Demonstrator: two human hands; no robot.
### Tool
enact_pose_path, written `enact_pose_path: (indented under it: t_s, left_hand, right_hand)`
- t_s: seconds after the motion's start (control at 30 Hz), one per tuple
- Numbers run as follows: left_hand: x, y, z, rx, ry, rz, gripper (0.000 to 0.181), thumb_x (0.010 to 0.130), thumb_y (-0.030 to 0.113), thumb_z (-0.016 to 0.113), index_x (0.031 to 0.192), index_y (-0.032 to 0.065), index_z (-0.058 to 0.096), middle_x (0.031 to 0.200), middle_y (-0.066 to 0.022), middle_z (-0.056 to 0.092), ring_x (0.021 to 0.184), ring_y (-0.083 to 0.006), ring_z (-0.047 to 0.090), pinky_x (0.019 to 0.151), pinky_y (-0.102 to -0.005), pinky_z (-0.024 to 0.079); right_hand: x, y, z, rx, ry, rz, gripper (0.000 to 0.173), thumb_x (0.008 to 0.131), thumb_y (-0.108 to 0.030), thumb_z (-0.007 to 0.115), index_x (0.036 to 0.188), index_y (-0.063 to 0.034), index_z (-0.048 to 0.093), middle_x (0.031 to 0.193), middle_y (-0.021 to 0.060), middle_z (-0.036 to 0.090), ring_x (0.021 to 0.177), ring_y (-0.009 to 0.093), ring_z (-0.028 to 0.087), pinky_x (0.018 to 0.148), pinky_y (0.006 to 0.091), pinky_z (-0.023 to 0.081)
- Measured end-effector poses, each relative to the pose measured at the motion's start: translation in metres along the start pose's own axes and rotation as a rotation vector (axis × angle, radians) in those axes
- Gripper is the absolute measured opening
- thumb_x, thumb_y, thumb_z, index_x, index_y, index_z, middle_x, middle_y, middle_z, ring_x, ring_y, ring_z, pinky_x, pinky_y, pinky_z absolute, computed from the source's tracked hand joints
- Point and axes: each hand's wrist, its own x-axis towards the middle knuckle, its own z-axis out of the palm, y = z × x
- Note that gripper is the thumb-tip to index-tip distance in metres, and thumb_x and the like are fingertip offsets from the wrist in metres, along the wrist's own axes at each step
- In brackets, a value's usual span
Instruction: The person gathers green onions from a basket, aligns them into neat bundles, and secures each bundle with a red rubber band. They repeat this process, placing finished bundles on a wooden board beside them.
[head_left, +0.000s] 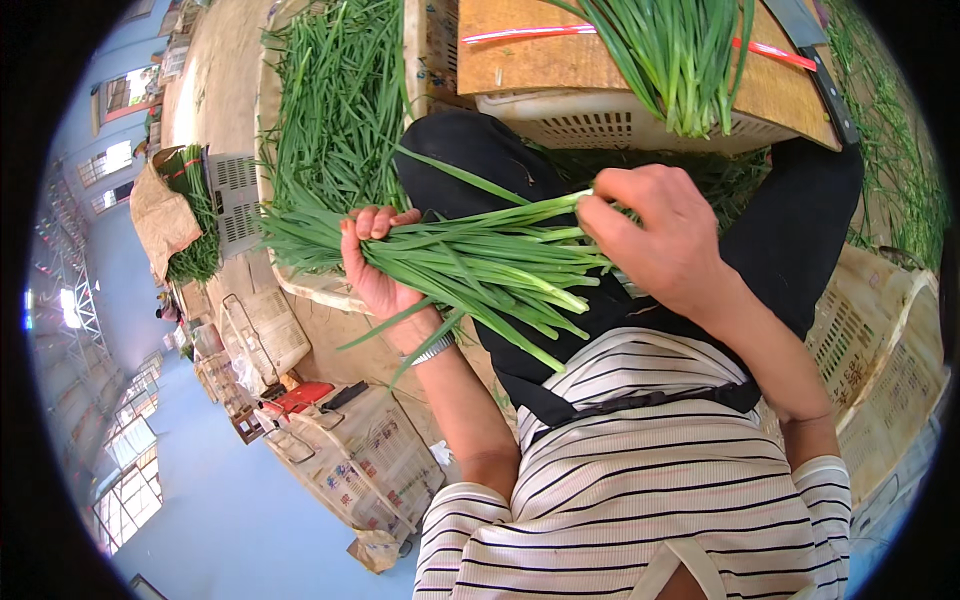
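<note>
My left hand (379, 259) is closed around a bunch of long green leafy stalks (480, 259), which look like garlic chives or young garlic greens. Their pale ends fan out to the right above my lap. With thumb and forefinger, my right hand (652, 232) pinches the pale end of a stalk at the bunch's upper right. Beyond it, a second bundle (682, 67) lies on a wooden board (540, 67), over a red tie strip (780, 54). A knife with a black handle (831, 97) rests at the board's right edge.
The board sits on a plastic crate (592, 120). Left of my knee stands a crate full of loose greens (337, 112). More crates (360, 457) stand at lower left, another (862, 322) at my right. Greens (885, 150) lie on the floor at far right.
</note>
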Motion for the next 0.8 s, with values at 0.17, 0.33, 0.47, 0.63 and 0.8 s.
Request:
enact_pose_path:
  t_s: [0.17, 0.33, 0.47, 0.63, 0.8]
  left_hand:
    - [-0.002, 0.001, -0.002, -0.001, 0.003, -0.006, 0.016, 0.091, 0.014, 0.051, 0.078, 0.0089, 0.044, 0.071, 0.0024, 0.044, 0.070, -0.0104, 0.044, 0.077, -0.0301, 0.039]
    - [0.001, -0.002, -0.002, -0.008, -0.018, -0.007, 0.013, 0.091, 0.014, 0.051, 0.081, 0.0084, 0.044, 0.071, 0.0026, 0.042, 0.069, -0.0100, 0.043, 0.075, -0.0301, 0.039]
    - [-0.001, 0.000, -0.006, -0.045, 0.000, -0.002, 0.011, 0.090, 0.013, 0.051, 0.083, 0.0081, 0.045, 0.072, 0.0028, 0.043, 0.069, -0.0099, 0.043, 0.075, -0.0303, 0.039]
    - [0.000, -0.002, -0.001, -0.010, -0.005, 0.008, 0.011, 0.090, 0.013, 0.052, 0.081, 0.0086, 0.045, 0.072, 0.0026, 0.043, 0.070, -0.0102, 0.044, 0.075, -0.0307, 0.039]
    - [0.000, -0.001, 0.000, 0.003, -0.031, 0.013, 0.012, 0.090, 0.013, 0.052, 0.081, 0.0086, 0.045, 0.073, 0.0023, 0.044, 0.070, -0.0105, 0.044, 0.076, -0.0314, 0.039]
  right_hand:
    - [0.011, 0.007, 0.010, 0.091, -0.045, -0.098, 0.016, 0.063, -0.007, 0.062, 0.079, -0.0041, 0.057, 0.080, 0.0060, 0.055, 0.068, 0.020, 0.053, 0.056, 0.0287, 0.042]
    - [-0.009, 0.004, 0.004, 0.242, 0.099, 0.206, 0.015, 0.065, 0.005, 0.064, 0.077, -0.0011, 0.056, 0.075, 0.0082, 0.054, 0.061, 0.021, 0.053, 0.053, 0.0303, 0.043]
    - [-0.034, 0.015, -0.028, 0.274, 0.075, 0.671, 0.009, 0.075, 0.007, 0.059, 0.080, 0.0004, 0.055, 0.077, 0.0070, 0.054, 0.063, 0.014, 0.049, 0.057, 0.0249, 0.041]
    - [-0.017, 0.005, -0.037, 0.445, -0.046, 0.653, 0.006, 0.079, 0.004, 0.057, 0.084, 0.0019, 0.056, 0.079, 0.0084, 0.054, 0.069, 0.017, 0.051, 0.064, 0.0255, 0.042]
    - [0.005, -0.001, -0.019, 0.554, -0.098, 0.602, 0.010, 0.078, 0.003, 0.058, 0.088, 0.0024, 0.057, 0.083, 0.0107, 0.055, 0.072, 0.019, 0.055, 0.066, 0.0272, 0.044]
